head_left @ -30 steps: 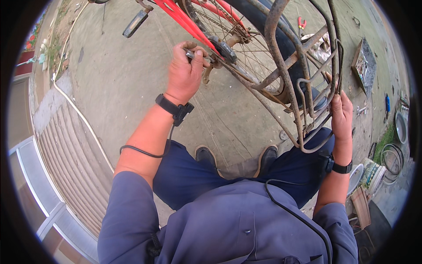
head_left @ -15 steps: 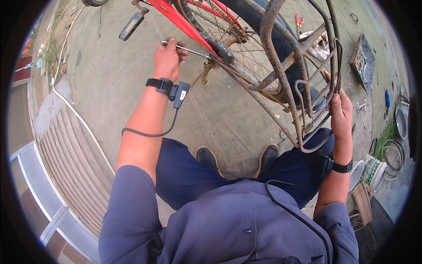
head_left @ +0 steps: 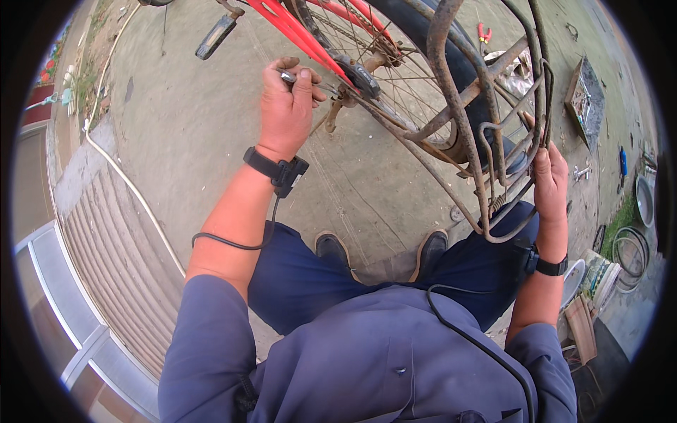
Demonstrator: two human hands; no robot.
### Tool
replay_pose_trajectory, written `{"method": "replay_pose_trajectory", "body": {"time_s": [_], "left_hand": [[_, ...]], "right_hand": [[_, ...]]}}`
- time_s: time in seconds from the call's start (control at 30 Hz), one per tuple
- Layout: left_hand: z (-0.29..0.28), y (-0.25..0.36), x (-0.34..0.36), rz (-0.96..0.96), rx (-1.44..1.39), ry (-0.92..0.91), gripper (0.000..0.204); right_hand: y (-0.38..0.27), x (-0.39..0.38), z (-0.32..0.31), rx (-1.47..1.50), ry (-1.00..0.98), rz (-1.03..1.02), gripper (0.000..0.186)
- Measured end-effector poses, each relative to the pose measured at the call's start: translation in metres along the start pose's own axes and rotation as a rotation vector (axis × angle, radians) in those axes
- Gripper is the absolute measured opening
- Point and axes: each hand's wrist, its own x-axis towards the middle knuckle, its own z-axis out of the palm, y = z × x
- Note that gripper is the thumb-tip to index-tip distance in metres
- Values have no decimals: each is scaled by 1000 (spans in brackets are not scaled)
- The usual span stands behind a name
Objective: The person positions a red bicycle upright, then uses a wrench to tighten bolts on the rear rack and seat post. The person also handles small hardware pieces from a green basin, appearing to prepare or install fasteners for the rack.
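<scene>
A bicycle with a red frame [head_left: 296,28] stands in front of me, its rear wheel [head_left: 395,77] and a rusty rear rack [head_left: 486,141] close by. My left hand [head_left: 285,106] is closed around a slim metal tool [head_left: 288,76] whose tip reaches toward the rear wheel hub [head_left: 352,81]. My right hand [head_left: 550,180] grips the rusty rack on its right side. Both wrists carry black bands; a cable runs from the left one. My two shoes [head_left: 381,250] show below on the concrete.
A black pedal [head_left: 215,37] sticks out at the upper left. Red pliers [head_left: 484,32] and a tray of parts [head_left: 582,102] lie on the ground beyond the wheel. Metal bowls, coiled hose [head_left: 627,250] and clutter sit at the right. A ribbed ramp [head_left: 106,261] and hose run along the left.
My left hand pulled back from the hub, lifted with the tool, then came down again near the hub. My right hand stayed on the rack.
</scene>
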Motion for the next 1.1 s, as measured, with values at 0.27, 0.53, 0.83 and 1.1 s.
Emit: {"method": "replay_pose_trajectory", "body": {"time_s": [0.27,0.53,0.83,1.1], "left_hand": [[13,-4,-5,101,167,-88,27],[7,-27,11,12,16,-94,29],[5,-49,74,-638,-345,216,16],[-5,34,81,-433,-133,464,23]], "right_hand": [[2,7,4,4,-16,-7,56],[8,8,11,3,-18,6,56],[-6,14,-15,-76,-22,-21,57],[-12,39,-52,-71,-97,-77,51]]}}
